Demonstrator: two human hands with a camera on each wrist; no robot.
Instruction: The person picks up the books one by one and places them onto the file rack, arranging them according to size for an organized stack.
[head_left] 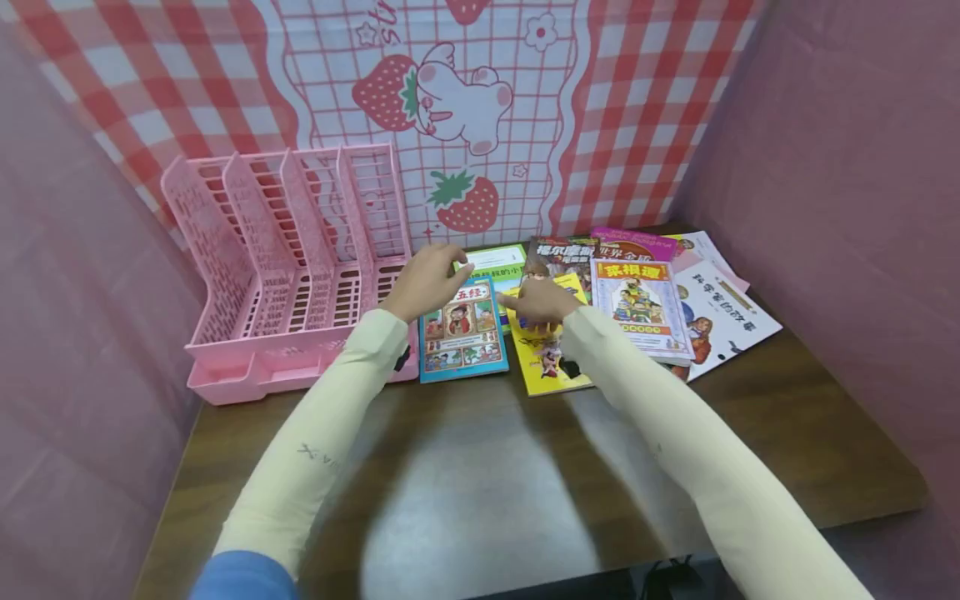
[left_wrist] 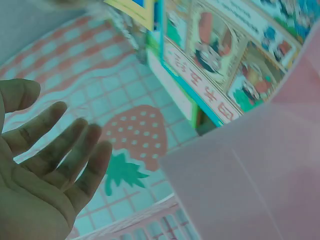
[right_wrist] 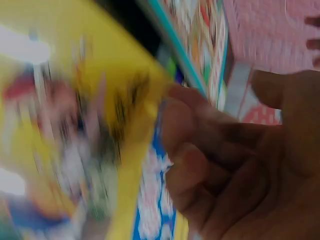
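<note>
My left hand (head_left: 426, 282) is over the top left corner of a blue-bordered book (head_left: 463, 350), beside the pink rack. In the left wrist view the fingers of the left hand (left_wrist: 50, 160) are spread and loosely bent, with nothing between them. My right hand (head_left: 542, 302) hovers above a yellow book (head_left: 557, 375), its index finger pointing left. The right wrist view shows the right hand (right_wrist: 240, 170) with loosely curled fingers and the thumb apart, holding nothing. That view is blurred, so contact with the yellow book (right_wrist: 100, 45) is unclear. A green book (head_left: 491, 258) lies partly under the blue-bordered one.
A pink slotted rack (head_left: 300, 362) with upright dividers stands at the left. On the right, a purple-bordered book (head_left: 641, 321) overlaps a white book (head_left: 738, 333), a dark book (head_left: 551, 250) and a magenta book (head_left: 637, 240). A strawberry-patterned cloth (head_left: 517, 125) hangs behind the wooden table (head_left: 480, 483).
</note>
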